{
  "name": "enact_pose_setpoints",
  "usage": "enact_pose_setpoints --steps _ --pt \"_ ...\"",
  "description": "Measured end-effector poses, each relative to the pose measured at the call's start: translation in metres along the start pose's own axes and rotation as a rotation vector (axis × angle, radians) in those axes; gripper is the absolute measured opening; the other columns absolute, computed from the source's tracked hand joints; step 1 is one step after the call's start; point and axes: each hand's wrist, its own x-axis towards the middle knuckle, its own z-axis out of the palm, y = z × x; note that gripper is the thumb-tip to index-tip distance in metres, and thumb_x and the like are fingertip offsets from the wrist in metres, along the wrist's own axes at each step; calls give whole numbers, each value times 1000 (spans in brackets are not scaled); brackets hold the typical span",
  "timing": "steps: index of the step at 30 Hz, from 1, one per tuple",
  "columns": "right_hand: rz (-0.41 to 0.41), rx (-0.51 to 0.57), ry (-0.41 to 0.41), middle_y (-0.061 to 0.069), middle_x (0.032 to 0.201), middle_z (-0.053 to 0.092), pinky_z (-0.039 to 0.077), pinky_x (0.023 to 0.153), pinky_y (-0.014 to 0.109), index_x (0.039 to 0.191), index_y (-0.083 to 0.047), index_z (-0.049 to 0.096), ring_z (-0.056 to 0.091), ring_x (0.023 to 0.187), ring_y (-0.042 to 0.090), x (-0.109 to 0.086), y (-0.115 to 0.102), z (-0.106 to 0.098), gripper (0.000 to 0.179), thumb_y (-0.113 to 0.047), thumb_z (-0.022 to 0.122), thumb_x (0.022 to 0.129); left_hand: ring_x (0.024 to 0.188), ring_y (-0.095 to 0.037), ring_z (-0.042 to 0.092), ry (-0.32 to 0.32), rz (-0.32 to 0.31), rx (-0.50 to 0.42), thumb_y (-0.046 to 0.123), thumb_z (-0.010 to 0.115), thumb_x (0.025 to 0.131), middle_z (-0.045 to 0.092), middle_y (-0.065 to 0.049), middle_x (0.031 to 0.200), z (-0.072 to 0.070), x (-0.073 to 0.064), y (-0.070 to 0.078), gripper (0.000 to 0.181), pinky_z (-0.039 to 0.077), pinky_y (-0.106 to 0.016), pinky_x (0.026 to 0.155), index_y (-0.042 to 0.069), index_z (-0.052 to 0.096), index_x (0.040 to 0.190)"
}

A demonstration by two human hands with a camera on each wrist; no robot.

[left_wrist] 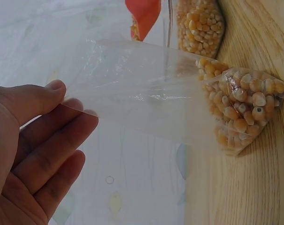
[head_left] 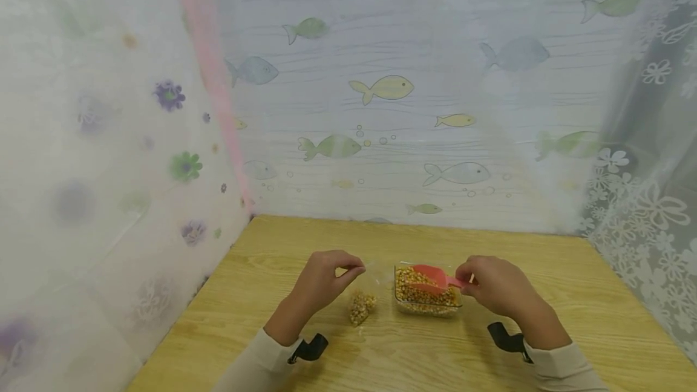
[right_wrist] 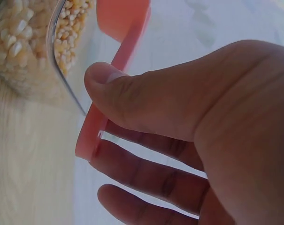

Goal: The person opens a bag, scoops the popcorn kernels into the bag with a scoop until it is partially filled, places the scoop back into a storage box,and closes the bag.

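Note:
My left hand [head_left: 325, 277] pinches the top edge of a clear plastic bag [left_wrist: 132, 89] between thumb and fingers. Corn kernels [left_wrist: 245, 103] fill the bag's bottom, which rests on the table. To its right stands a rectangular glass container [head_left: 427, 312] of yellow kernels. My right hand [head_left: 501, 283] pinches the handle of a red scoop [head_left: 432, 278] between thumb and fingers. The scoop's bowl is over the kernels in the container; in the left wrist view some kernels show at its edge. Whether its bowl touches the kernels below I cannot tell.
The wooden table [head_left: 392, 356] runs back to a translucent curtain [head_left: 381, 138] printed with fish. A flowered curtain [head_left: 109, 168] borders the left side, another [head_left: 653, 198] the right. Each wrist carries a black mount [head_left: 311, 348].

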Motion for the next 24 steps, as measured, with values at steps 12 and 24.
enact_pose_setpoints --steps 12,24 --pt "-59 -44 73 -12 94 68 52 65 29 97 -24 77 62 79 5 2 -11 -1 14 -16 84 88 84 -2 71 -6 14 1 21 77 95 78 9 94 -1 1 1 4 59 -21 74 21 81 97" --pt "-120 -91 116 -14 92 66 53 66 29 98 -24 78 61 77 4 11 -25 -6 10 -17 81 91 85 -3 72 -8 25 -28 21 78 94 78 7 94 2 1 2 5 61 -26 74 21 82 99"
